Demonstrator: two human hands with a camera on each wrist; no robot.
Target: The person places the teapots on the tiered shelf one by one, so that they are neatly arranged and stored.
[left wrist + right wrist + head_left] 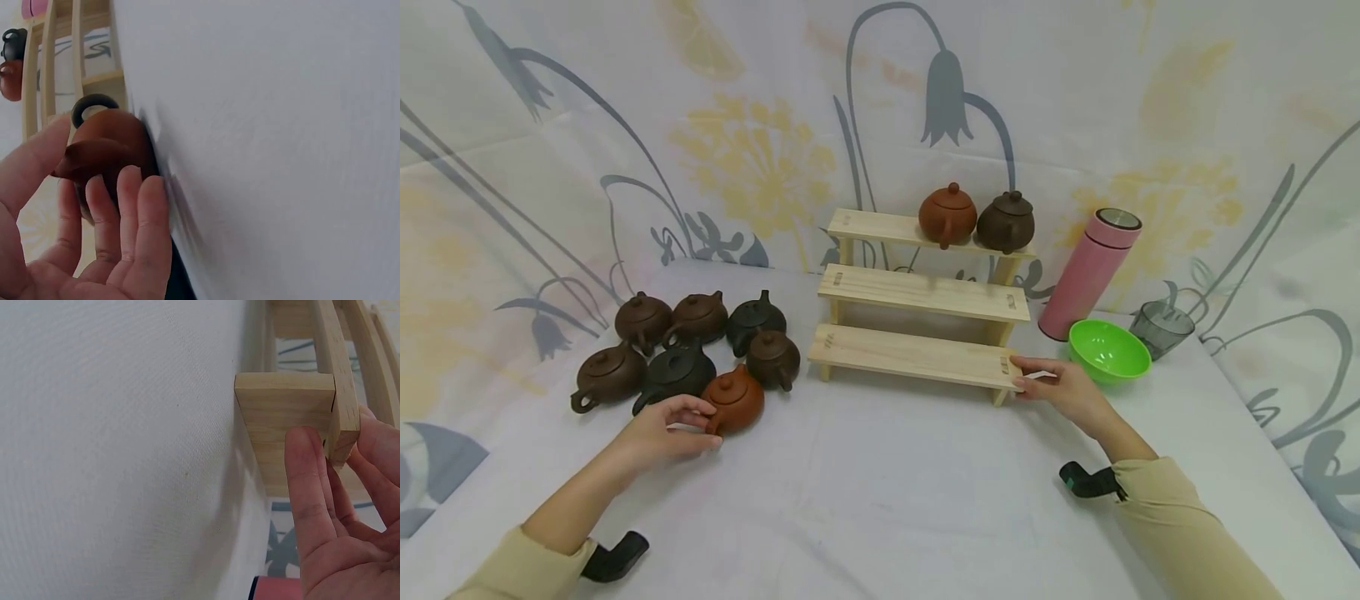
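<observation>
My left hand (pixel 662 433) is beside a reddish-orange teapot (pixel 735 400) at the front of a teapot group. In the left wrist view, thumb and loosely bent fingers (pixel 100 212) spread around the spout side of that teapot (pixel 109 134); firm contact cannot be made out. My right hand (pixel 1071 393) holds the right end of the lowest board of a three-step wooden stand (pixel 910 357). In the right wrist view, the thumb lies over the board's end (pixel 344 428) and fingers (pixel 306 481) reach below, by the leg.
Several brown and black teapots (pixel 677 372) cluster at left. An orange teapot (pixel 947 215) and a dark brown one (pixel 1006 222) stand on the top board. To the right are a pink thermos (pixel 1088 279), a green bowl (pixel 1108 350) and a grey transparent cup (pixel 1161 329).
</observation>
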